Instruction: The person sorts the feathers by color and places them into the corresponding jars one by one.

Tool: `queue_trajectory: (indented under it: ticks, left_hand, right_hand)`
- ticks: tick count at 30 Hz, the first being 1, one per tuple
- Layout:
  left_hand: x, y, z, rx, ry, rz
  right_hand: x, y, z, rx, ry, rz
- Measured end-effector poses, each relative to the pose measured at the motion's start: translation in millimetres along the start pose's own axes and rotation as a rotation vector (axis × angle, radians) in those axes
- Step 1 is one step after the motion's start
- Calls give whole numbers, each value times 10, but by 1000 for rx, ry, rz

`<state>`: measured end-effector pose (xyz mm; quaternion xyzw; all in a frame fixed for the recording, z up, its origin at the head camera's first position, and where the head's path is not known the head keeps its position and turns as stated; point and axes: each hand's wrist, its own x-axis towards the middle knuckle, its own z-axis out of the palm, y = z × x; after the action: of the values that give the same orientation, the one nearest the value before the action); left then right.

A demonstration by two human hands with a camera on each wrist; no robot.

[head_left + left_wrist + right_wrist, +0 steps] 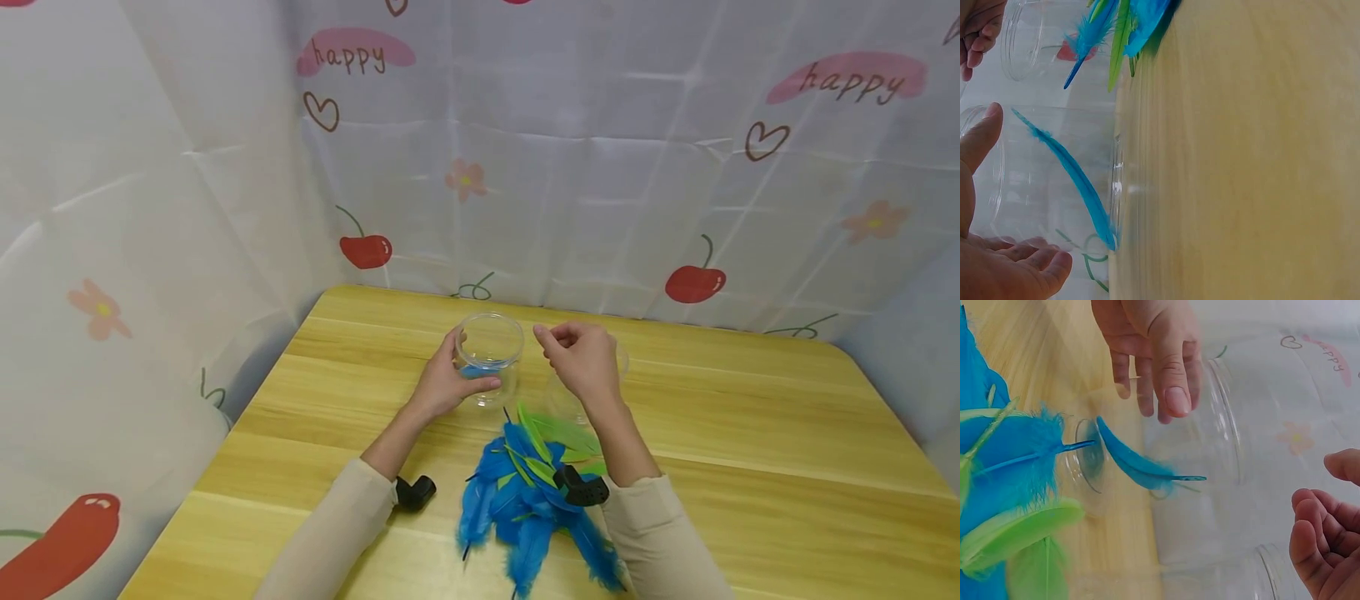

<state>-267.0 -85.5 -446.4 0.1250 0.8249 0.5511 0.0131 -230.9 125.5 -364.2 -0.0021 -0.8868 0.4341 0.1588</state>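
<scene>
My left hand (446,379) holds a clear jar (512,377) round its side, thumb toward me and fingers behind. Inside that upright jar a single blue feather (1079,178) leans against the wall, quill end up. To the right of the jar's mouth hovers my right hand (585,358), its fingers loosely curled. The right wrist view shows its thumb apart from the fingertips (1304,544) and nothing between them. A second clear jar (561,400) stands behind and below the right hand, partly covered by it.
Nearer me on the wooden table (787,467) lies a loose pile of blue feathers (531,537) and green feathers (562,433), between my forearms. Black wrist devices (415,493) stick out beside both sleeves. A printed curtain (570,200) hangs behind the table's far edge.
</scene>
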Motion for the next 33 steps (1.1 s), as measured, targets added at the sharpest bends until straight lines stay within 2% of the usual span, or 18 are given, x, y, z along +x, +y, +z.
queue_trajectory:
  ticks: [6, 18, 33]
  left_hand:
    - [-3, 4, 0, 1, -4, 0]
    - [-8, 7, 6, 7, 0, 0]
    - [2, 5, 3, 16, -4, 6]
  right_hand:
    - [-41, -6, -75, 7, 5, -9]
    - [-161, 48, -270, 141, -17, 20]
    - [-404, 314, -529, 217, -44, 65]
